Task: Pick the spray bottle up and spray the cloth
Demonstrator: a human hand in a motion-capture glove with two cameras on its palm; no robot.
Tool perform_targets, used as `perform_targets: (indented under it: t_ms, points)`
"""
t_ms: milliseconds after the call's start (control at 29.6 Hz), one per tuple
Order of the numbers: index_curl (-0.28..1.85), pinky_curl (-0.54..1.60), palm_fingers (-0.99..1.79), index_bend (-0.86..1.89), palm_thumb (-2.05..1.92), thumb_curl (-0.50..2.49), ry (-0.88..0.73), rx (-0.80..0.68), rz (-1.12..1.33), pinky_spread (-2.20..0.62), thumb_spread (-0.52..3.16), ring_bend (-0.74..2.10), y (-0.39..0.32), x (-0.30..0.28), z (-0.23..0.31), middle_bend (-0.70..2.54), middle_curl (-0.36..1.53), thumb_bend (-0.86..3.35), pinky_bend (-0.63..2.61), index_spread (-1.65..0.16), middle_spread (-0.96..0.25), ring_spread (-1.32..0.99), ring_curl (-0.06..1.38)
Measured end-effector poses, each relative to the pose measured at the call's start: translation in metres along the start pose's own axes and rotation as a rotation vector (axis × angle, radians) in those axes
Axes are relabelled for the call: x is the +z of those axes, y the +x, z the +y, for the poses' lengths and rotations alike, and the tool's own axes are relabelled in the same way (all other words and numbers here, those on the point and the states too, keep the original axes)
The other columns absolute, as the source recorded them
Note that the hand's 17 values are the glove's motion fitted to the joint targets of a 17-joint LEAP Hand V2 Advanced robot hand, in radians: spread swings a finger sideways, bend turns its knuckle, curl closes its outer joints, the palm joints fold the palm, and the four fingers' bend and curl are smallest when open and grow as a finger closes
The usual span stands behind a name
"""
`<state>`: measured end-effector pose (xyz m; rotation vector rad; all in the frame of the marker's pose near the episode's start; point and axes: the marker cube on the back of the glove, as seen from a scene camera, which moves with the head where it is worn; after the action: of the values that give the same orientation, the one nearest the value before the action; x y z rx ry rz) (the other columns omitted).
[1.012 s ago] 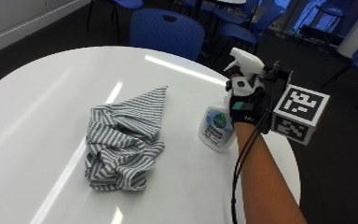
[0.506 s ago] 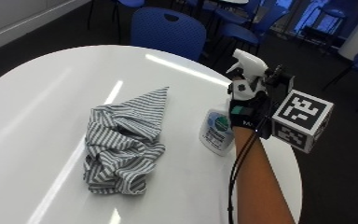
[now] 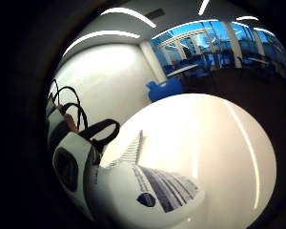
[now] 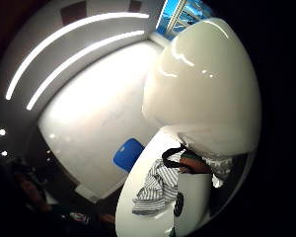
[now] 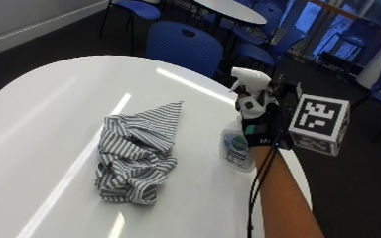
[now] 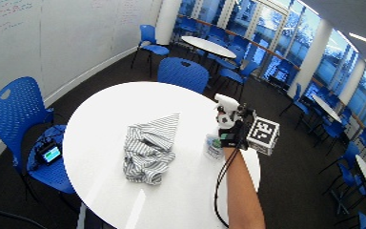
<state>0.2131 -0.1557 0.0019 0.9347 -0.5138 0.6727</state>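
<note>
Outside view: spray bottle (image 5: 238,144) stands upright at centre right of the frame on the white round table (image 5: 38,124), nozzle pointing toward upper left. Gloved right hand (image 5: 260,124) is at the bottle's neck, fingers curled round it below the white trigger head. Striped cloth (image 5: 138,153) lies crumpled at frame centre, near the bottle but apart. Blue chair (image 5: 184,47) behind the table.
</note>
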Motion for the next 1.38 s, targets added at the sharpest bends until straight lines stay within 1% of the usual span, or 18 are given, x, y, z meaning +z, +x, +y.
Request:
perform_targets:
  t_ms: [135, 304, 405, 540, 607, 709, 844, 1012, 1181, 1383]
  points:
    - [0.48, 0.39, 1.37, 0.19, 0.93, 0.70, -0.093, -0.106, 0.054, -0.31, 0.48, 0.72, -0.023, -0.001, -0.009, 0.59, 0.55, -0.03, 0.47, -0.30, -0.22, -0.20, 0.45]
    - [0.49, 0.39, 1.37, 0.19, 0.92, 0.70, -0.136, -0.248, 0.193, -0.31, 0.47, 0.72, -0.044, -0.007, -0.009, 0.59, 0.55, -0.03, 0.47, -0.30, -0.22, -0.20, 0.45]
    - [0.50, 0.38, 1.37, 0.19, 0.92, 0.71, -0.158, -0.373, 0.318, -0.31, 0.47, 0.72, -0.061, -0.007, -0.007, 0.60, 0.54, -0.03, 0.47, -0.30, -0.23, -0.20, 0.45]
    - [0.50, 0.38, 1.37, 0.19, 0.92, 0.72, -0.223, -0.599, 0.482, -0.31, 0.46, 0.72, -0.091, 0.006, -0.004, 0.60, 0.54, -0.03, 0.46, -0.30, -0.23, -0.20, 0.45]
    - [0.51, 0.38, 1.38, 0.20, 0.92, 0.72, -0.269, -0.695, 0.535, -0.31, 0.46, 0.71, -0.103, 0.015, 0.000, 0.60, 0.54, -0.03, 0.47, -0.31, -0.23, -0.21, 0.45]
    - [0.51, 0.38, 1.38, 0.19, 0.92, 0.72, -0.339, -0.791, 0.573, -0.31, 0.46, 0.71, -0.117, 0.025, 0.007, 0.60, 0.54, -0.03, 0.47, -0.31, -0.23, -0.21, 0.45]
    - [0.52, 0.38, 1.38, 0.19, 0.92, 0.73, -0.404, -0.850, 0.586, -0.31, 0.46, 0.71, -0.127, 0.034, 0.017, 0.60, 0.54, -0.03, 0.47, -0.31, -0.23, -0.21, 0.45]
    - [0.53, 0.38, 1.38, 0.19, 0.91, 0.73, -0.500, -0.880, 0.622, -0.31, 0.46, 0.71, -0.132, 0.044, 0.029, 0.60, 0.54, -0.03, 0.46, -0.31, -0.23, -0.21, 0.44]
    - [0.53, 0.38, 1.38, 0.19, 0.91, 0.74, -0.595, -0.916, 0.709, -0.31, 0.46, 0.71, -0.129, 0.054, 0.034, 0.60, 0.54, -0.03, 0.46, -0.31, -0.23, -0.21, 0.44]
    - [0.53, 0.38, 1.38, 0.19, 0.91, 0.75, -0.651, -0.974, 0.819, -0.31, 0.46, 0.71, -0.121, 0.065, 0.037, 0.61, 0.54, -0.03, 0.46, -0.31, -0.22, -0.21, 0.44]
